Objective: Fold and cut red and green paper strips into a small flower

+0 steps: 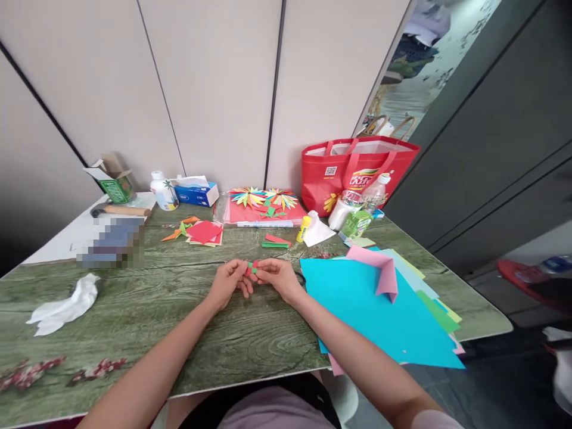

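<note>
Between my two hands, a small folded paper piece (252, 268) in red and green is held just above the wood-patterned tabletop. My left hand (233, 277) pinches its left side, and my right hand (277, 276) pinches its right side. The fingers cover part of the piece. Just beyond my hands lie folded red and green paper strips (276, 241). A yellow glue stick (303, 229) stands beside them. Dark scissor-like loops (302, 278) show partly behind my right wrist.
Coloured paper sheets (357, 304) cover the right side, with a folded pink strip (379, 268) on top. Behind stand a red bag (322, 173), a tissue box (196, 193) and a white bottle (163, 192). A hammer (120, 210) and crumpled tissue (67, 307) lie left.
</note>
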{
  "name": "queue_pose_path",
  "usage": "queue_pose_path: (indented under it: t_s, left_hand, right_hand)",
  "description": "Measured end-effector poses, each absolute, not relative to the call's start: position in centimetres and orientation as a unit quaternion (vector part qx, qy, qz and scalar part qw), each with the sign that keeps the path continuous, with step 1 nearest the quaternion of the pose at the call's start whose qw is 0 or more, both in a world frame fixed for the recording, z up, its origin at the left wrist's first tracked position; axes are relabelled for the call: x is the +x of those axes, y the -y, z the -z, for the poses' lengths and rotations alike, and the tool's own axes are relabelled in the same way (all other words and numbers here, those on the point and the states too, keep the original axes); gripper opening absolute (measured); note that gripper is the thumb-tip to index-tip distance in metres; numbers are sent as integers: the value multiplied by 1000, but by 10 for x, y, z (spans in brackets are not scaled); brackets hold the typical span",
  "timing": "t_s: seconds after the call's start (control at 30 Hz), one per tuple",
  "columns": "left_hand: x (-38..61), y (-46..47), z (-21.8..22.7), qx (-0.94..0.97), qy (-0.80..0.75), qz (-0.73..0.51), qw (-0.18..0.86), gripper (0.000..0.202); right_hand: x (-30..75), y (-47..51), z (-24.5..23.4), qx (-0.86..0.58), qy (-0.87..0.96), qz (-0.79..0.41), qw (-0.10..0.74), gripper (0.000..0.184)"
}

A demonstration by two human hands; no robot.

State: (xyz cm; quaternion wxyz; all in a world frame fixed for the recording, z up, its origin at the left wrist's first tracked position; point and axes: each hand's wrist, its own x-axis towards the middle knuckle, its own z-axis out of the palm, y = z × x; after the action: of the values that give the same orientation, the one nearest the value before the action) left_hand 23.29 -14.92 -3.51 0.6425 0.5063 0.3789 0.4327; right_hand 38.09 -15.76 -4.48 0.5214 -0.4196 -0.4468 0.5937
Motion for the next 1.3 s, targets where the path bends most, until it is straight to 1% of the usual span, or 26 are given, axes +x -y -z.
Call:
queue_pose_path:
  t_s: [0.17,0.3,0.43,0.6,0.67,0.77,0.83,0.93,1.03,1.17,1.3]
  left_hand:
    - [233,149,36,499,-393,-422,646,30]
    - [232,147,36,483,-397,-423,656,29]
    - [230,148,34,454,-386,-411,690,26]
    - [230,150,35,473,-415,-386,675,28]
    - [231,152,38,495,-431,-380,652,29]
    - [233,153,40,522,-445,-375,623,29]
    - [234,154,39,512,-437,-389,629,28]
    - [234,152,35,480,-408,-408,661,28]
    - [232,149,30,484,-411,-413,653,28]
    - [230,148,28,507,-426,-400,633,25]
    - [231,151,30,480,-413,-371,680,25]
  right_hand:
    - [378,156,45,-426,465,-578,518,28]
    - [377,155,46,-442,483,-555,514,28]
    - [377,156,44,-441,461,-575,512,28]
    - [376,161,44,-435,456,-605,486,29]
    - [375,164,45,-456,481,-578,476,25]
    - [373,169,45,-501,520,-502,476,20]
    - [372,170,43,-504,523,-487,485,19]
    - [375,166,40,-457,509,-538,492,21]
    - [379,161,41,-431,501,-572,486,21]
    - [384,159,46,-440,501,-564,487,19]
    - [386,158,47,-451,487,-549,508,20]
